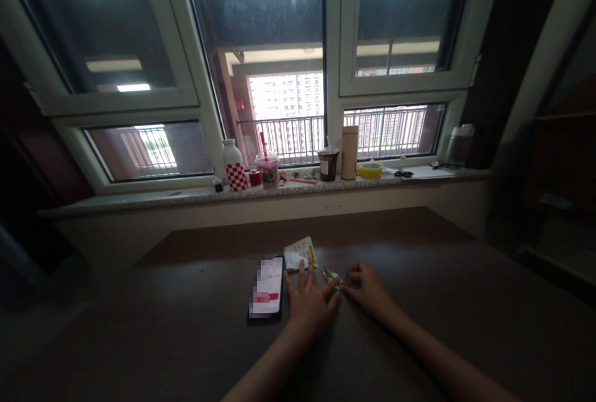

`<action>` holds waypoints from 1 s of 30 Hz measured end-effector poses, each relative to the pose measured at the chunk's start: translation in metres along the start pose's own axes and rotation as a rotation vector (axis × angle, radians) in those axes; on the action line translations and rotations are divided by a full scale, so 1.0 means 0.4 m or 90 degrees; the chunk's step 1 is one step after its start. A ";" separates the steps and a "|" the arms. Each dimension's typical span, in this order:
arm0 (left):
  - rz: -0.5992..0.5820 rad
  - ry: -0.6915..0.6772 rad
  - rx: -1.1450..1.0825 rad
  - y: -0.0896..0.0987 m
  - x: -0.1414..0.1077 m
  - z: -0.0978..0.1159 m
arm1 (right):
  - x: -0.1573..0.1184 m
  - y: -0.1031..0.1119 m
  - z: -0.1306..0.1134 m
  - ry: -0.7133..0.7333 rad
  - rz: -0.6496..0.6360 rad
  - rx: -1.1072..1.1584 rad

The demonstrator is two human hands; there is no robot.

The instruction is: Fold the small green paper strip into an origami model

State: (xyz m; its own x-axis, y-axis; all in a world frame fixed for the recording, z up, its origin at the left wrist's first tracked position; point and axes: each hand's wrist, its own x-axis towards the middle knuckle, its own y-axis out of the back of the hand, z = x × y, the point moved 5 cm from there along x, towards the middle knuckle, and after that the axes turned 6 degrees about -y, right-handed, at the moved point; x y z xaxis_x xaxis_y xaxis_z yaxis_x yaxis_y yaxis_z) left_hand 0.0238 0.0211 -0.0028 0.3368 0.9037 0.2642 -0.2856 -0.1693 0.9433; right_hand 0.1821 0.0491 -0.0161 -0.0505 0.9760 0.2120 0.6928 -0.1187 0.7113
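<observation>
A small green and white wrapper (331, 276) lies on the dark table between my hands. My left hand (311, 302) rests with its fingers spread; its fingertips touch the lower edge of a pale printed packet (299, 253), and its thumb side is against the wrapper. My right hand (367, 287) has its fingers curled, with thumb and index finger pinching the wrapper's right end. Just left of my left hand, a phone (267, 288) lies with its screen lit.
The brown table (195, 327) ends at a window sill (186, 198). On the sill stand a checkered bottle (236, 169), a pink drink cup (268, 172), a dark cup (328, 164), a tan flask (349, 152), yellow tape (370, 171) and scissors (403, 173).
</observation>
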 end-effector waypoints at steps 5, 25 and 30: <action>-0.007 0.012 0.001 -0.009 0.001 -0.008 | 0.000 0.001 0.000 -0.007 -0.004 -0.005; -0.045 0.041 -0.021 0.000 0.004 -0.011 | 0.001 0.001 -0.002 -0.002 -0.007 -0.014; -0.011 0.043 -0.025 -0.003 0.006 -0.012 | 0.003 0.001 -0.002 0.005 -0.010 -0.007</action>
State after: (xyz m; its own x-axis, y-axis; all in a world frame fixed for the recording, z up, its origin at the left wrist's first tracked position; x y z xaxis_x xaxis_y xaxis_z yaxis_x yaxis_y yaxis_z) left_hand 0.0209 0.0255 -0.0043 0.2813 0.9310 0.2327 -0.3151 -0.1395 0.9388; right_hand 0.1818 0.0499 -0.0151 -0.0660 0.9763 0.2059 0.6838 -0.1061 0.7219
